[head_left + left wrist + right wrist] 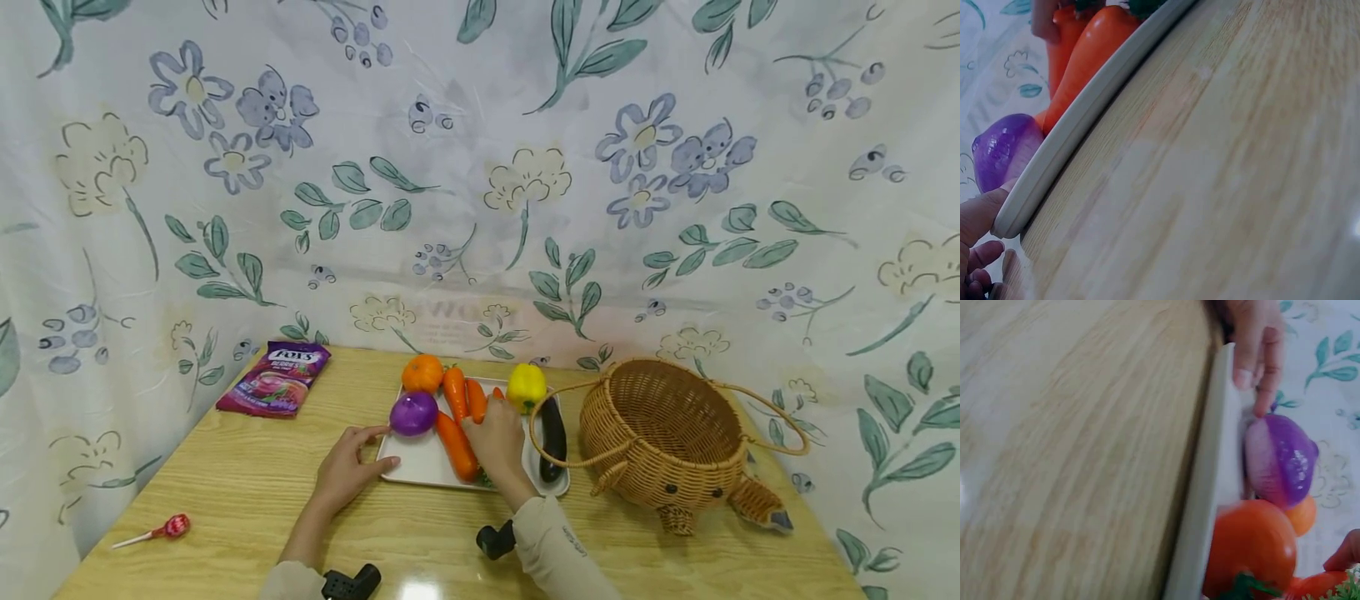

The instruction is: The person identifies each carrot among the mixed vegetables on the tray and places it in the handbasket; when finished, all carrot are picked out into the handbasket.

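Note:
A white tray (420,467) holds toy vegetables and fruit. My left hand (348,467) is at its left side, thumb at the near left corner and a fingertip by the purple onion (413,414). Over the middle of the tray, my right hand (497,442) has its fingers down on a carrot (1319,584); the palm hides most of it, and its leafy green top shows at the near rim. Another carrot (456,447) lies just left of that hand, with more carrots (454,392) behind. Around them are an orange fruit (422,372), a yellow bell pepper (527,386) and a dark eggplant (553,437).
A wicker basket (637,433) with two looped handles stands right of the tray, one handle reaching over the tray's right side. A purple candy bag (276,379) lies at the back left, a red lollipop (176,526) at the front left. A patterned curtain (465,233) hangs behind the table.

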`<state>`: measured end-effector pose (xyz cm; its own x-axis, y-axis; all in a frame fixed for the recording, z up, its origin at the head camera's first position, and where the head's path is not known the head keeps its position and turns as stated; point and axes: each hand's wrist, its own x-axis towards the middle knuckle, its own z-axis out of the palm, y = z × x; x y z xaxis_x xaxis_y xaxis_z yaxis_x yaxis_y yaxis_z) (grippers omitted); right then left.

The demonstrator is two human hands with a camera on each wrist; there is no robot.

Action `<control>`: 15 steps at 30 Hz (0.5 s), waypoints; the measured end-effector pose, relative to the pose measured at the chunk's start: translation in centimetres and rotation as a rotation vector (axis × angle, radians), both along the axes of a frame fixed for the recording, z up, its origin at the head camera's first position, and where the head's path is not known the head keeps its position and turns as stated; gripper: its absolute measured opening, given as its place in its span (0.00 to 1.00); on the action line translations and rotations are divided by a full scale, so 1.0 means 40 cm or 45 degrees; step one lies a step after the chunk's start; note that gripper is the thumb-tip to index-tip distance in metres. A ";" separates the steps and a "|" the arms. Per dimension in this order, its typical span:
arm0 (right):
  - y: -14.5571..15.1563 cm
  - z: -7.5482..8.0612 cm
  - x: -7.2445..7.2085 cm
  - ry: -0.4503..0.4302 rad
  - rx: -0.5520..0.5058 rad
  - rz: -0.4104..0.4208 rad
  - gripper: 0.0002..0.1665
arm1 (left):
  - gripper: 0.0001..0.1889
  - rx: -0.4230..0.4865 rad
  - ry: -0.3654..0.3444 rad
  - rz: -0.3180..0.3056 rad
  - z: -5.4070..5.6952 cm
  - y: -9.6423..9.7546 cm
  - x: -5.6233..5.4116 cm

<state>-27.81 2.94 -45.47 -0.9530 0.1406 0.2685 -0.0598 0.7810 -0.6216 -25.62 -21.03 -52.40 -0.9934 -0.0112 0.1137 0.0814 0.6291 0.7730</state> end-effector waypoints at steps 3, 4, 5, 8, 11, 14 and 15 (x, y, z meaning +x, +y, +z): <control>0.013 0.013 0.002 0.014 -0.097 -0.030 0.31 | 0.29 -0.006 0.009 -0.002 -0.002 0.001 0.000; 0.018 0.018 0.001 0.021 -0.131 -0.034 0.31 | 0.29 -0.008 0.011 -0.002 -0.002 0.001 0.000; 0.024 0.023 0.001 0.025 -0.166 -0.036 0.31 | 0.29 -0.011 0.013 -0.002 -0.003 0.001 0.000; 0.041 0.041 0.001 0.021 -0.293 -0.012 0.28 | 0.29 -0.019 0.012 -0.004 -0.003 0.000 -0.001; 0.060 0.066 0.005 0.009 -0.432 0.061 0.27 | 0.29 -0.019 0.006 -0.008 -0.002 0.000 -0.002; 0.081 0.094 0.011 -0.022 -0.537 0.155 0.28 | 0.29 -0.024 0.010 -0.013 0.000 -0.001 -0.003; 0.088 0.102 0.012 -0.031 -0.558 0.181 0.27 | 0.30 -0.026 0.012 -0.014 0.000 -0.001 -0.003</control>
<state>-27.32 6.48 -41.39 -0.9763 0.1035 0.1903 -0.1287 0.4294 -0.8939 -25.75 -21.07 -52.40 -0.9924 0.0020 0.1229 0.0953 0.6437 0.7593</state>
